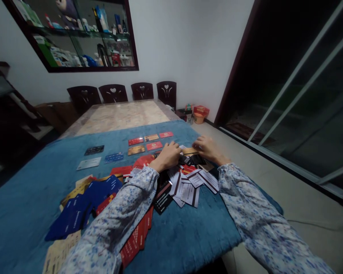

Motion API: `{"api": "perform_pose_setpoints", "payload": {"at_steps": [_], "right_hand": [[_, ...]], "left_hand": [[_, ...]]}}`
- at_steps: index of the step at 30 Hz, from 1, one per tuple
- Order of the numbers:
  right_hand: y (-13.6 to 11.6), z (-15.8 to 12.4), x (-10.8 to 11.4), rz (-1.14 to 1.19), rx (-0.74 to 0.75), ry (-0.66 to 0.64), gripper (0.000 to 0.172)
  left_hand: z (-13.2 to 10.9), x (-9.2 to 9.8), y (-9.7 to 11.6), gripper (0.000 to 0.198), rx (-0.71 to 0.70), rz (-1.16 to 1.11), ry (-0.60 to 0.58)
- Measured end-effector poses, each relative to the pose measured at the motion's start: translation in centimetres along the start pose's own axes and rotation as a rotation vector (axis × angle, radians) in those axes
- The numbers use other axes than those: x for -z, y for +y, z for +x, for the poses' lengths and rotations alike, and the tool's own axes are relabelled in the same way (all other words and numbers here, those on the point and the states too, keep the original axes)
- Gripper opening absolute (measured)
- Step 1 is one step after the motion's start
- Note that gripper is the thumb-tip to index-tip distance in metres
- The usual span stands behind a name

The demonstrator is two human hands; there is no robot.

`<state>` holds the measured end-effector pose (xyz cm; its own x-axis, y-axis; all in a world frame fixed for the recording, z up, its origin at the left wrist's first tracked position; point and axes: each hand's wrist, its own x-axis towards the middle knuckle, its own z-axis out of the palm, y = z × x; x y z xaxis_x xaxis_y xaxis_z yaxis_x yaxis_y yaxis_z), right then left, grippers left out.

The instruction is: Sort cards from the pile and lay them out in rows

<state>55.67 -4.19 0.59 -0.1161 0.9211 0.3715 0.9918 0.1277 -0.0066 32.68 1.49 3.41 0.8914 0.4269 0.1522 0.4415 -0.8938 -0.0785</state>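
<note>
My left hand (169, 155) reaches over the card pile with its fingers curled; what is in them is hidden. A gold card (190, 151) lies between my two hands, its left end close to my left fingertips. At its right end my right hand (206, 147) is closed, its fingers pinching the edge. Below the hands are black cards (186, 160), a red card (188, 169) and several white cards with dark stripes (190, 194). A black card with printed lines (163, 198) sits beside my left sleeve.
Blue cards (71, 217) and red cards (137, 236) are heaped near my left forearm. Farther out lie separate cards: red (154, 145), gold (136, 150), blue (113, 157), silver (88, 163) and black (94, 150). A blue cloth (25, 190) covers the table's near part; chairs (113, 93) stand behind.
</note>
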Motion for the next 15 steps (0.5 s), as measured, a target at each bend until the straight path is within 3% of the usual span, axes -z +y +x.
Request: {"api": "perform_pose_setpoints", "payload": {"at_steps": [9,15], "right_hand": [[0.4,-0.8,-0.4,0.035,-0.021,-0.202,0.033],[0.7,-0.8,-1.0,0.068,0.015,-0.263,0.034]], "left_hand": [[1.5,-1.8,-0.1,0.029,-0.014,-0.093,-0.063],[2.4,-2.6,0.1,0.030,-0.022,-0.117,-0.105]]}}
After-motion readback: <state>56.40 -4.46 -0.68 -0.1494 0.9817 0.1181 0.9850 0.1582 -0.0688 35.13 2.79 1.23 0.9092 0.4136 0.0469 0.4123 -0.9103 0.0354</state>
